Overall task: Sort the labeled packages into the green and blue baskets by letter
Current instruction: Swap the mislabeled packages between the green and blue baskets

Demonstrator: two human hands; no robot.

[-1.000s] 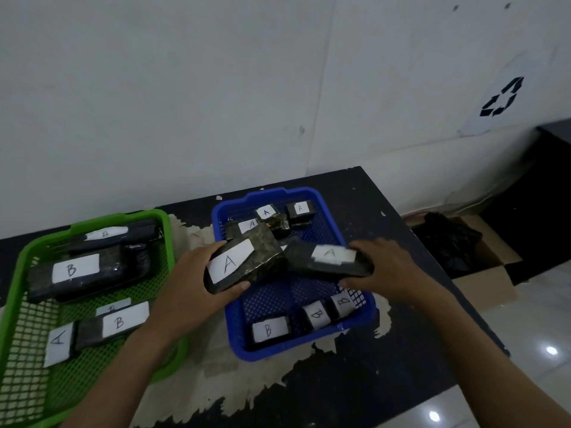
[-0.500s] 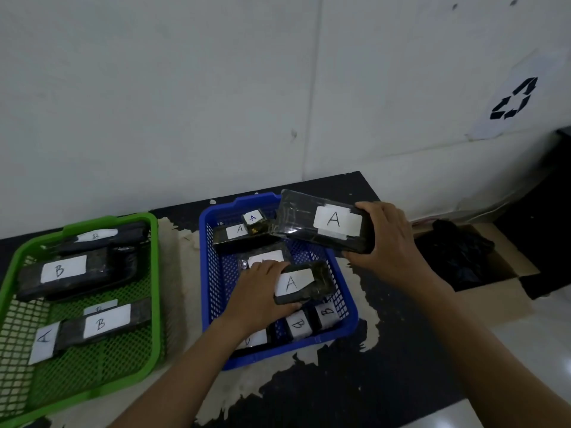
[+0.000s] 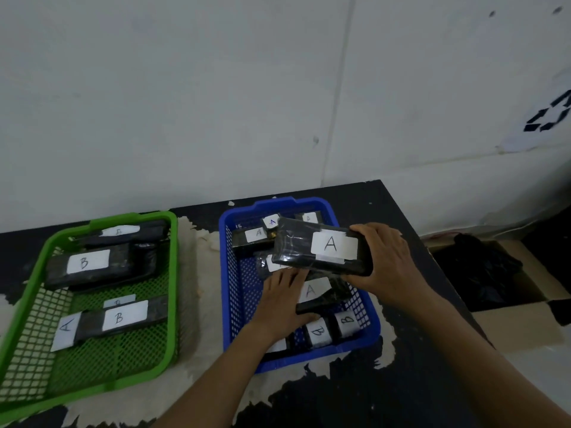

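Gripping one end of a black film-wrapped package [image 3: 293, 250] with a white "A" label, the right hand [image 3: 389, 261] curls its fingers round it above the blue basket [image 3: 324, 353]. The left hand [image 3: 284, 304] lies inside the basket, its fingers straight on a second A package [image 3: 327, 291].

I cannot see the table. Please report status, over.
Right hand grips A package above blue basket. Left hand flat on second A package. B packages lie in blue basket.

wall [image 3: 216, 88]: white, recycling sign [image 3: 550, 117] | table [image 3: 401, 217]: black, worn | cardboard box [image 3: 519, 316]: right
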